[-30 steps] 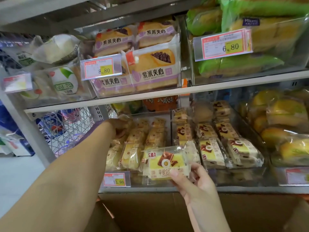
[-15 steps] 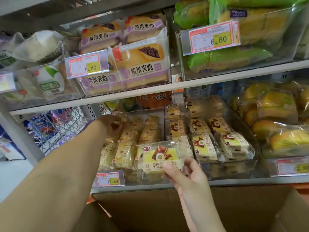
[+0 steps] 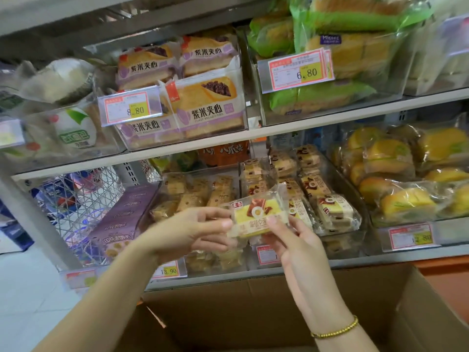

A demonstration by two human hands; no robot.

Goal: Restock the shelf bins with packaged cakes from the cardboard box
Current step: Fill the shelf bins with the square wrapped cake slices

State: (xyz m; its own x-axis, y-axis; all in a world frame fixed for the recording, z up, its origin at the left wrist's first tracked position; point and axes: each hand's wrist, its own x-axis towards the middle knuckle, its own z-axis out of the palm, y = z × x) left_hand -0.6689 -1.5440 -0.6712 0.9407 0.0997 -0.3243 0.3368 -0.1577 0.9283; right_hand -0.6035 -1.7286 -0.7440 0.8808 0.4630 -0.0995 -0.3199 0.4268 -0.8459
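While our right hand (image 3: 302, 247) pinches cake (image 3: 258, 217), our left hand (image 3: 193, 232) grips its opposite edge; box (image 3: 253, 313) below wrists, bin (image 3: 342, 246) just beyond fingers.

One wide-angle camera, worn on the person's head, faces forward and a little downward, close to the shelves (image 3: 304, 128), so the left hand (image 3: 193, 229), right hand (image 3: 302, 245) and packaged cake (image 3: 256, 217) sit mid-frame, with the cardboard box (image 3: 253, 313) along the bottom edge.

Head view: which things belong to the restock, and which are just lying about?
Job: packaged cake, held by left hand and right hand; cake bin; cardboard box.
Lying about: purple toast packs, green-wrapped bread, yellow buns, purple carton.
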